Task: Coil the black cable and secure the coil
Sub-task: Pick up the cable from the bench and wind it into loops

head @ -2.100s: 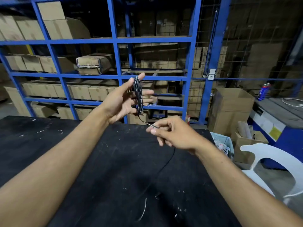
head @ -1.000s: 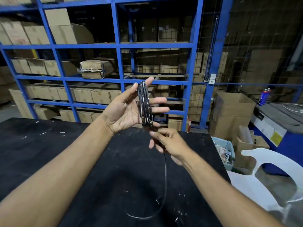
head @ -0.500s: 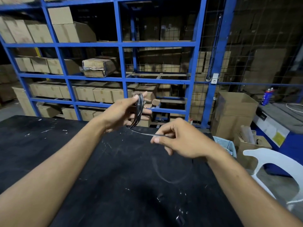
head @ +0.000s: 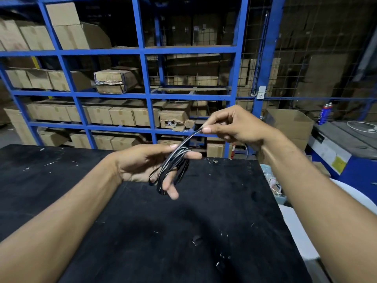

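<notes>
We see a thin black cable (head: 173, 164) with a glossy sheen, gathered into a loose oval coil of several loops at the centre of the frame, above a matte black table (head: 142, 231) flecked with pale scraps. Behind the table stands a blue steel rack (head: 146, 94) stacked with brown cardboard boxes (head: 122, 116), and the rim of a white plastic chair (head: 295, 227) curves along the right edge.

Our left hand (head: 146, 164) reaches in from the lower left, palm turned inward, the coil looped round its fingers and the thumb pressing the strands from above; one finger pokes down through the loops. Our right hand (head: 234, 125) sits higher and to the right, knuckles up, thumb and forefinger pinching the cable's free run.

From that pinch the strand arcs down and left in a taut, shining curve to meet the top of the coil in the left hand. The whole cable hangs clear of the tabletop, held between both hands.
</notes>
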`<state>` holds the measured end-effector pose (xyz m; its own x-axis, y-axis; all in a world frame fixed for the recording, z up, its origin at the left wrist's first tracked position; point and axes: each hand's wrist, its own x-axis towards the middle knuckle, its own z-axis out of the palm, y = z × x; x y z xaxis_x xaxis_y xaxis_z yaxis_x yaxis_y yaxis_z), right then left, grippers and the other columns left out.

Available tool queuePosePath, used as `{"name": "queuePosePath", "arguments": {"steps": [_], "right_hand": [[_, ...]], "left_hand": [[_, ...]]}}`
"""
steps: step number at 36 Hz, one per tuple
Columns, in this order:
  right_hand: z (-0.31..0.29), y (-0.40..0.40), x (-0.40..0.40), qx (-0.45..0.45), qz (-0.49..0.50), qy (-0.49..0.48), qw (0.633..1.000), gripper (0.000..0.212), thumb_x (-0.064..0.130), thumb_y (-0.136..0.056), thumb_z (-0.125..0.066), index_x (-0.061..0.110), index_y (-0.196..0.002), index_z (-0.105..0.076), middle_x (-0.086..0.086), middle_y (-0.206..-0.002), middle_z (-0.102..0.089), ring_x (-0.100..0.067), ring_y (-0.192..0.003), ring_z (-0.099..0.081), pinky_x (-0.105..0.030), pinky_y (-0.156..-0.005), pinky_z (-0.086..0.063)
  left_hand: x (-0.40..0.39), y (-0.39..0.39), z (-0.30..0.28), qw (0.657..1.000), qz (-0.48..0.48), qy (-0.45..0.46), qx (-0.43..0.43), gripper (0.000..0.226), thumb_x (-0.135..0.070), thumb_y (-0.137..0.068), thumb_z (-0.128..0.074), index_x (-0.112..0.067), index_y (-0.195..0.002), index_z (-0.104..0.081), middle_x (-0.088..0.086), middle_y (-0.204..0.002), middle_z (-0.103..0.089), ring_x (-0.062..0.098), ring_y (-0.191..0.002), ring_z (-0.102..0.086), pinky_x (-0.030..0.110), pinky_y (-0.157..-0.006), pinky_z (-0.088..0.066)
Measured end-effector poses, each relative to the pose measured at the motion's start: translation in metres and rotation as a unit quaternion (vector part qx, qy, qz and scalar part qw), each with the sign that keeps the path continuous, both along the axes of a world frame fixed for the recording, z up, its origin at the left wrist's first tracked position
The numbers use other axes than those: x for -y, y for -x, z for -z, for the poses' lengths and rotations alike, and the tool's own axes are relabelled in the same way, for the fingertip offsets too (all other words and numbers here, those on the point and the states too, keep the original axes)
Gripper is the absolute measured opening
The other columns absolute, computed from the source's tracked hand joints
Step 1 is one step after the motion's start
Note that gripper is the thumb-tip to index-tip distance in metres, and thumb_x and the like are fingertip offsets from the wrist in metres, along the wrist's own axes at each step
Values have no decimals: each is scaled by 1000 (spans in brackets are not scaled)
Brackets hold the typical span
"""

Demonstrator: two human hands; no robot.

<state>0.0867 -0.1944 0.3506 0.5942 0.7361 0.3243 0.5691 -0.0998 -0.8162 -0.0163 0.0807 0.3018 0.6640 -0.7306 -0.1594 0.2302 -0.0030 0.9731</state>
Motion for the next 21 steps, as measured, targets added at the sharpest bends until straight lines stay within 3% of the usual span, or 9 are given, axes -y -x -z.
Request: {"name": "queuePosePath", "arguments": {"steps": [2,6,9,13,16,21], "right_hand": [[14,-10,-1,-54,-6,-26,998,35,34,-84,-80,6,-105,-81,17,-55,-62,2,-45,-47,-12,-46,-35],[53,-16,-10,-134,-3,-51,990,24,37,-89,-75,21,-105,-84,11,-54,-53,-3,-47,-41,-13,-46,-33],[84,-11,-24,-181,21,-67,981,28,33,-96,-71,16,-116,-82,0,-63,-46,-10,-57,-37,-24,-56,-26],[121,12,-42,-218,52,-66,972,26,16,-105,-63,9,-127,-76,-20,-69,-61,-1,-54,-43,-13,-50,-29],[139,29,-56,-248,84,-63,963,31,8,-108,-55,6,-136,-69,5,-56,-59,1,-48,-45,-11,-48,-32],[144,51,-70,-176,101,33,979,32,8,-111,-48,12,-138,-65,1,-64,-59,1,-42,-40,-13,-47,-34]], "left_hand": [[0,1,0,997,27,70,-19,54,-43,-110,-48,-20,-159,-48,19,-80,-74,42,-98,-79,79,-115,-18],[2,-1,2,983,34,175,-45,54,-38,-112,-42,-21,-163,-38,23,-83,-71,46,-101,-77,81,-113,-15],[6,-5,3,977,-8,212,-34,56,-42,-111,-30,-25,-164,-36,21,-85,-74,44,-104,-77,81,-111,-18],[13,-16,6,971,-104,215,-6,57,-48,-110,-30,-32,-165,-34,16,-91,-80,40,-112,-76,76,-110,-32],[20,-24,10,956,-190,223,7,57,-49,-109,-33,-33,-163,-38,15,-91,-81,40,-114,-76,66,-102,-48],[28,-38,18,922,-315,222,38,52,-50,-110,-30,-37,-159,-43,11,-91,-82,40,-120,-73,74,-88,-48]]}}
